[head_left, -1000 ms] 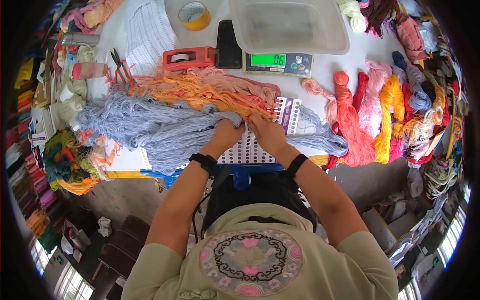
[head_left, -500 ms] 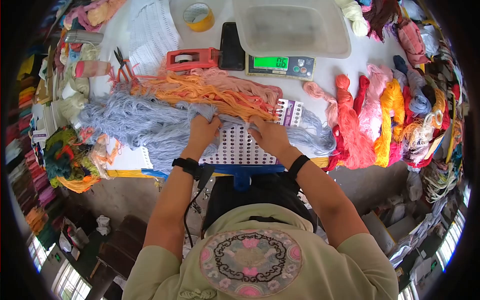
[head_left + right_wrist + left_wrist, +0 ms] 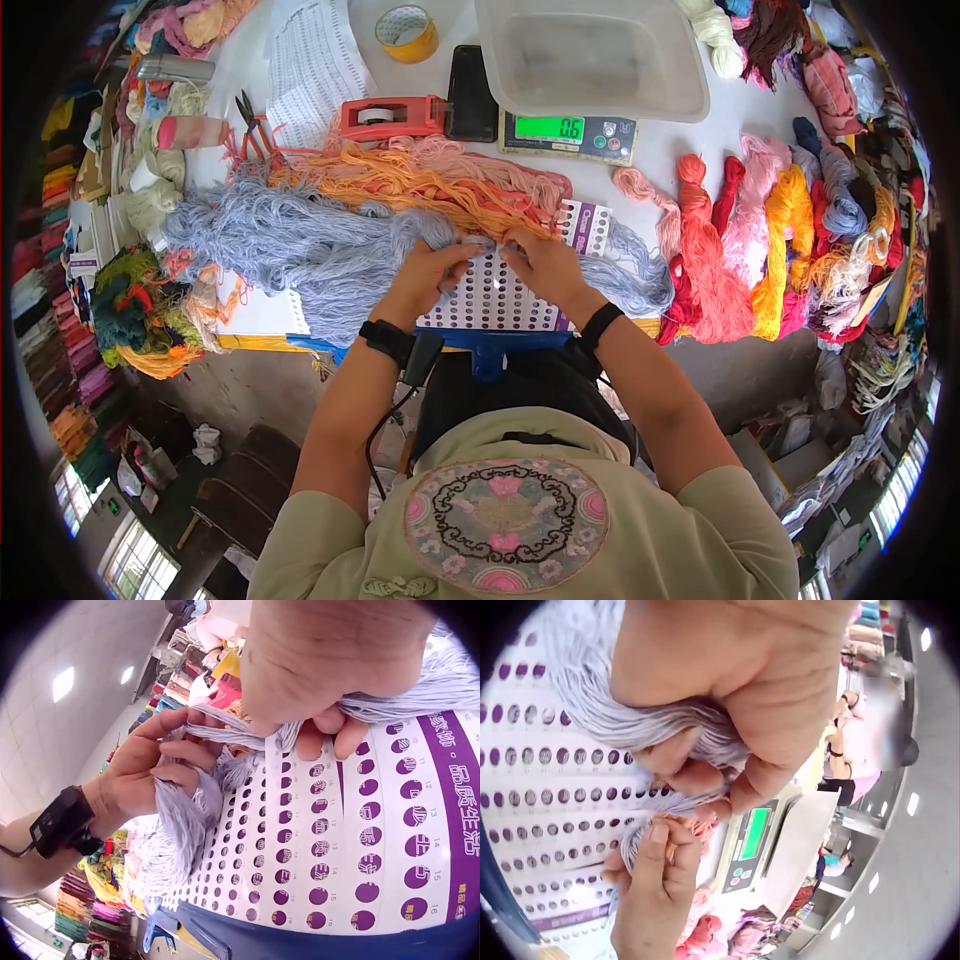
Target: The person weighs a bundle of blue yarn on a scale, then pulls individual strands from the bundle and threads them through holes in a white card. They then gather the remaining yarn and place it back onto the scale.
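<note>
In the head view, the person stands at a white table [image 3: 665, 140], and both hands meet over a white card with rows of purple dots [image 3: 490, 300]. This card lies at the near edge of the table. The left hand [image 3: 428, 272] and the right hand [image 3: 540, 265] each pinch the grey-blue thread [image 3: 300, 245]. The thread is a big loose bundle that spreads from the hands to the left over the table, and a smaller part runs to the right behind the card. Just behind it lies a bundle of orange thread [image 3: 420, 185]. Farther back stand a red tape dispenser [image 3: 385, 117], a black phone [image 3: 470, 92] and a scale [image 3: 568, 132] with a clear plastic tub [image 3: 590, 55] on it. Many coloured skeins [image 3: 740, 240] lie on the right side of the table.

In the left wrist view, the left hand [image 3: 765, 682] has its fingers curled around a strand of the grey-blue thread [image 3: 592, 690], directly above the card [image 3: 540, 787]. The right hand [image 3: 656, 885] is just beside it and holds the end of the strand between thumb and fingers.

In the right wrist view, the right hand [image 3: 330, 652] grips a thin twisted strand of the thread [image 3: 187, 817], with the fingertips close over the card [image 3: 337, 855]. The left hand [image 3: 150, 772] holds the thicker part of the same strand, and it hangs down from the fingers onto the card.
</note>
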Demonstrator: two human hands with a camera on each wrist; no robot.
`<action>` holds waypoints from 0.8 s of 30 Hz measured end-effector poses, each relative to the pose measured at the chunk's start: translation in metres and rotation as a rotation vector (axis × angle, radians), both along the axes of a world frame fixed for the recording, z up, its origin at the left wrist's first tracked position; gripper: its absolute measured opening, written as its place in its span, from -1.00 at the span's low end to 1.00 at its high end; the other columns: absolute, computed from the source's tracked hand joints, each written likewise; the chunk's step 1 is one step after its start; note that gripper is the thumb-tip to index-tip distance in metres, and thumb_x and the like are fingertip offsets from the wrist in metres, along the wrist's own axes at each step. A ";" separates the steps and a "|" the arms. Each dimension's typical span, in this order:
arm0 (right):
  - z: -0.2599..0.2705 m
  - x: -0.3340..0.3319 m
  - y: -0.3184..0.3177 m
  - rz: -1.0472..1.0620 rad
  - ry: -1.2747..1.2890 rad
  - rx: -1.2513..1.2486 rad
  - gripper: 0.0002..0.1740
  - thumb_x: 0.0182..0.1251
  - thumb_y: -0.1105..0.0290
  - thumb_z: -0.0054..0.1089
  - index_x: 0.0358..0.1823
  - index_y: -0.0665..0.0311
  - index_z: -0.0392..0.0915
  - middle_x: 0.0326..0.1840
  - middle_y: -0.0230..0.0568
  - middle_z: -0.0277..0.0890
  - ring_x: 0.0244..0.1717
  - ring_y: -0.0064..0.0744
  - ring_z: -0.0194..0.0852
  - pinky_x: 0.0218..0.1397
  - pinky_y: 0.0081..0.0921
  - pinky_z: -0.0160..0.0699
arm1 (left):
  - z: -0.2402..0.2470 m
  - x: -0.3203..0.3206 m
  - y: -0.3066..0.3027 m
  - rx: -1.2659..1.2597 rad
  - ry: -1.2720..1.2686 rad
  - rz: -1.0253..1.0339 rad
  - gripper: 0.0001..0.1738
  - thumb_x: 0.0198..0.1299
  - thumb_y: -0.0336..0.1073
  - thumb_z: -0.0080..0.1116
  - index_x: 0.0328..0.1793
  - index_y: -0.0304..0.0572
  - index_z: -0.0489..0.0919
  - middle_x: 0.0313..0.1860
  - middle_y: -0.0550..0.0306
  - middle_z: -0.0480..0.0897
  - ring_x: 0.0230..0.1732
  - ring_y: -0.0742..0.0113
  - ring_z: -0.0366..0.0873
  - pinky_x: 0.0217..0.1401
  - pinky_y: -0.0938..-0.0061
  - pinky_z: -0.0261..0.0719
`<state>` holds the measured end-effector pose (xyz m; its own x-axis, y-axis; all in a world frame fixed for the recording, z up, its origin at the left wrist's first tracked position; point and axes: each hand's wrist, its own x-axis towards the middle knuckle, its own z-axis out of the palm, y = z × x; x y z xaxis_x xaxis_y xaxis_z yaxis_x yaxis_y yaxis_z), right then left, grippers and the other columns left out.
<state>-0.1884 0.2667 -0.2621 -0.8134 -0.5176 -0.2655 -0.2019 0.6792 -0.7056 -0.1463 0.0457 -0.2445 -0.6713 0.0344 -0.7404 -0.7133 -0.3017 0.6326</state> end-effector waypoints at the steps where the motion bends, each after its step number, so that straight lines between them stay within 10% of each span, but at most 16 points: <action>1: 0.001 -0.001 0.000 -0.007 -0.032 -0.006 -0.73 0.31 0.12 0.14 -0.04 0.02 0.45 -0.46 -0.11 0.61 -0.38 0.03 0.63 -0.34 -0.09 0.55 | 0.003 0.006 0.003 0.043 0.120 -0.152 -0.81 0.13 -0.32 0.30 -0.19 -0.28 0.64 -0.46 0.19 0.58 -0.58 0.56 0.37 -0.57 0.65 0.22; 9: 0.006 -0.002 0.000 -0.053 -0.112 0.035 -0.66 0.20 0.13 0.18 -0.01 0.02 0.48 -0.32 -0.11 0.64 -0.24 0.03 0.64 -0.22 -0.09 0.57 | 0.024 -0.003 0.030 0.138 -0.017 -0.252 -0.60 0.22 -0.34 0.07 0.21 -0.14 0.55 -0.22 0.14 0.70 -0.56 0.59 0.40 -0.57 0.73 0.23; 18: -0.006 -0.007 0.009 -0.012 -0.272 -0.018 -0.47 0.14 0.11 0.25 0.18 0.00 0.47 -0.08 -0.09 0.65 -0.04 -0.06 0.63 -0.01 -0.24 0.57 | -0.005 -0.007 0.042 -0.441 0.344 -0.844 -0.83 0.20 -0.44 0.00 -0.10 -0.29 0.52 -0.36 0.09 0.64 -0.61 0.36 0.56 -0.48 0.48 0.51; 24: 0.005 -0.001 0.007 0.014 -0.213 0.021 -0.42 0.19 0.01 0.27 0.23 0.00 0.46 -0.14 -0.08 0.65 -0.09 -0.04 0.64 -0.07 -0.26 0.58 | -0.011 -0.020 0.033 -0.239 0.290 -0.754 -0.87 0.18 -0.41 0.07 -0.16 -0.26 0.49 -0.38 0.10 0.62 -0.57 0.33 0.60 -0.46 0.46 0.51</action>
<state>-0.1894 0.2736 -0.2573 -0.7306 -0.5212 -0.4411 -0.0594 0.6921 -0.7193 -0.1666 0.0787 -0.2560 -0.6960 0.4139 -0.5867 -0.4700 0.3552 0.8081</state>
